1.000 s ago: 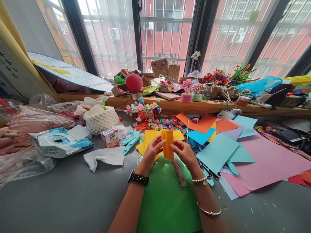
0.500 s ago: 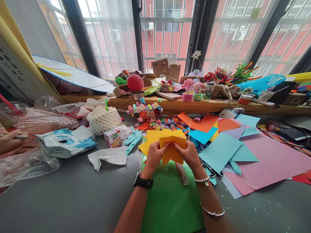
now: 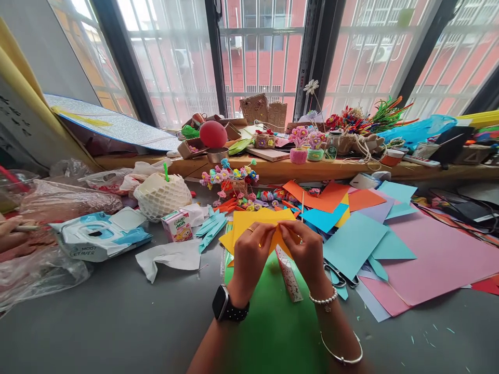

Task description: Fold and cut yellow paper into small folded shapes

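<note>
Fingertips of my left hand (image 3: 249,257) and my right hand (image 3: 306,254) meet in a pinch on a folded piece of yellow paper (image 3: 277,242). Most of that paper is hidden behind the fingers. Just beyond it lie more yellow sheets (image 3: 240,220). Below my hands is a green mat (image 3: 273,327), with a narrow speckled strip like a ruler (image 3: 289,278) lying on it. Scissors (image 3: 338,279) poke out from under blue-green paper (image 3: 355,241) right of my right hand.
Left are a wet-wipe pack (image 3: 99,236), a crumpled tissue (image 3: 167,257), a small carton (image 3: 178,226) and a netted white fruit (image 3: 163,197). Another person's hand (image 3: 13,231) is at the far left. Pink sheets (image 3: 440,254) spread right. Crafts line the wooden sill (image 3: 268,165).
Both hands have turned so their backs face up, fingertips closer together on the yellow paper. The paper's flat upper panel is no longer visible. The view has shifted slightly.
</note>
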### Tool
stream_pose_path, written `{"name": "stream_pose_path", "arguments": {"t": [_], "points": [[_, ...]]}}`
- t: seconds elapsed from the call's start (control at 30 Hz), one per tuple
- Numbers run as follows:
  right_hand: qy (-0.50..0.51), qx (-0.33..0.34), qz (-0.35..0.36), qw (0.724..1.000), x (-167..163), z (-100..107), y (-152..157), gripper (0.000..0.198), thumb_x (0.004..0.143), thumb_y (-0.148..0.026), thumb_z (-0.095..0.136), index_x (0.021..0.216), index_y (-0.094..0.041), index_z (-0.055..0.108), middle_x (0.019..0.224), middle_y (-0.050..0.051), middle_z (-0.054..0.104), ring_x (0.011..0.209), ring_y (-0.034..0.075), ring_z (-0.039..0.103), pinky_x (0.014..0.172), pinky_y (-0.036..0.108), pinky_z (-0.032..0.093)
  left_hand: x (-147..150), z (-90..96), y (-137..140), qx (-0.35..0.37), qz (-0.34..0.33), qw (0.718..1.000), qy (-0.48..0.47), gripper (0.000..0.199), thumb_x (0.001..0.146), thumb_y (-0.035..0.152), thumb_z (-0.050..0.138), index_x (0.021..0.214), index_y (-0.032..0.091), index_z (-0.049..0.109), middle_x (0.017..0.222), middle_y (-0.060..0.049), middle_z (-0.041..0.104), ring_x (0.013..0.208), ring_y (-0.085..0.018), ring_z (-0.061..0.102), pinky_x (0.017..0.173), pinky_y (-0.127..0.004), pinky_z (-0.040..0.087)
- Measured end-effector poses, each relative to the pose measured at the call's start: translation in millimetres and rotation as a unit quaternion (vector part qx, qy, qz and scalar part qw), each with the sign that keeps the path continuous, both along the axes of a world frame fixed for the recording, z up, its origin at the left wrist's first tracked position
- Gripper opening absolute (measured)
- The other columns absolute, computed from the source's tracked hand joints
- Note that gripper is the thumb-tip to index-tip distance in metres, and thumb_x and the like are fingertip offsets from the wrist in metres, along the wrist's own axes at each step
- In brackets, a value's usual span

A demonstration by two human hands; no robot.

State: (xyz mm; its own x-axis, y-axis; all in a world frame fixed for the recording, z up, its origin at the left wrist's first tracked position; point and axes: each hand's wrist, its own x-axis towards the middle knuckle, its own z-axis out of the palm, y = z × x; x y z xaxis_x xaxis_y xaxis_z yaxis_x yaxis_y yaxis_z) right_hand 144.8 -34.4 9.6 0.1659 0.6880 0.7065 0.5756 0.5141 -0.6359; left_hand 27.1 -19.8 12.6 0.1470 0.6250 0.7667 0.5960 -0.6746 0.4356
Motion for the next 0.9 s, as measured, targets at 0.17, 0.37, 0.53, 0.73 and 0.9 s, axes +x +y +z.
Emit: {"name": "stream_pose_path", "arguments": {"t": [0.17,0.37,0.53,0.73,0.9], "points": [[0.007,0.012,-0.005,1.000,-0.8,2.4,-2.6,0.012,0.077,-0.023,0.048,0.078,-0.019,0.060,0.078,0.003,0.065,0.073,0.016,0.059,0.068,0.028,0.046,3.2,1.5,-3.7,0.007,0.005,1.000,-0.001,0.010,0.076,0.019,0.049,0.079,0.017,0.059,0.073,-0.002,0.062,0.069,-0.012,0.057,0.063,-0.022,0.044],[0.042,-0.014,0.019,0.999,-2.0,5.7,-5.0,0.014,0.077,-0.026,0.047,0.074,-0.020,0.059,0.075,0.003,0.063,0.072,0.016,0.058,0.067,0.028,0.045,2.5,1.1,-5.0,-0.010,0.008,1.000,-0.012,0.011,0.077,0.020,0.048,0.078,0.017,0.059,0.071,-0.002,0.062,0.068,-0.011,0.056,0.063,-0.022,0.043],[0.089,-0.029,0.039,0.995,-3.8,5.0,-4.7,0.014,0.077,-0.027,0.049,0.073,-0.020,0.060,0.074,0.003,0.063,0.072,0.016,0.057,0.068,0.029,0.045,4.3,-0.9,-6.0,-0.013,-0.004,0.999,-0.037,0.010,0.076,0.019,0.048,0.076,0.018,0.059,0.071,-0.002,0.061,0.068,-0.011,0.056,0.063,-0.021,0.043],[0.125,-0.048,0.061,0.989,-5.8,5.1,-4.5,0.014,0.075,-0.028,0.051,0.073,-0.019,0.061,0.074,0.003,0.062,0.072,0.016,0.056,0.066,0.027,0.044,5.5,-1.8,-7.3,-0.010,0.001,0.998,-0.058,0.010,0.075,0.020,0.050,0.074,0.017,0.060,0.070,-0.002,0.062,0.067,-0.011,0.057,0.063,-0.021,0.044],[0.138,-0.050,0.062,0.987,-6.2,5.5,-4.8,0.013,0.075,-0.027,0.051,0.073,-0.018,0.060,0.073,0.003,0.060,0.071,0.015,0.056,0.065,0.026,0.044,5.6,-0.5,-6.6,-0.002,0.001,0.998,-0.069,0.010,0.075,0.019,0.051,0.073,0.017,0.061,0.069,-0.002,0.062,0.066,-0.010,0.057,0.063,-0.021,0.044]]}}
